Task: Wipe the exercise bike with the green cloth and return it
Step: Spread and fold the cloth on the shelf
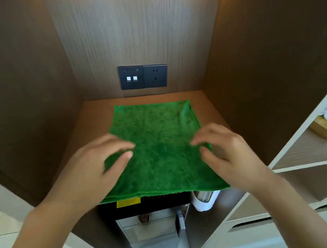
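Both hands are reaching in over the green cloth (pixel 158 144), which is lying spread flat on the wooden shelf (pixel 97 117). The left hand (pixel 95 165) and right hand (pixel 226 154) are hovering with fingers loosely spread, gripping nothing. Black wall sockets (pixel 143 76) are sitting on the panel behind.

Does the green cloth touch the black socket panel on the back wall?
Apart. In the head view, the green cloth lies flat on the shelf, and bare shelf shows between its far edge and the socket panel.
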The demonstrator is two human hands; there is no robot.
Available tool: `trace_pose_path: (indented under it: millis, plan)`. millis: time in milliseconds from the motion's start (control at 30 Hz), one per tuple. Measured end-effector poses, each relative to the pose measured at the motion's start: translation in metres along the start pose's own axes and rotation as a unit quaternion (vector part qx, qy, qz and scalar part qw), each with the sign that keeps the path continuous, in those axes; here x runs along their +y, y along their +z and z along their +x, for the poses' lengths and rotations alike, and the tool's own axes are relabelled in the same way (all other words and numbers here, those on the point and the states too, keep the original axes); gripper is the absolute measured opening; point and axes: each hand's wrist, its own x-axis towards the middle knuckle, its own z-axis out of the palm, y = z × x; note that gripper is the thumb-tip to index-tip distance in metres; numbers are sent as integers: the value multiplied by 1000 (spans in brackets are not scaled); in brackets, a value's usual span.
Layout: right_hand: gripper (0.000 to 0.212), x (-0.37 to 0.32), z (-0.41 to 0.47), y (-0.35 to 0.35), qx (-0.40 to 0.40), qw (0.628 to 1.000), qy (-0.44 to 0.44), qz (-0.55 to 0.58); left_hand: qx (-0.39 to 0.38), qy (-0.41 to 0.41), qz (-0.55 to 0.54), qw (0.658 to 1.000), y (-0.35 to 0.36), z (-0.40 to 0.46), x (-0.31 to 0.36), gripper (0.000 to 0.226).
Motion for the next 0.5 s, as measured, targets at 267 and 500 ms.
trace_pose_path:
  millis: [267, 500]
  plan:
    - [87, 29, 68, 54, -196, 953, 140, -185, -222, -124, 160, 954, 66, 71, -25, 108]
    - [91, 19, 28, 18, -233, 942, 146, -192, -252, -124, 165, 946, 38, 33, 6, 90]
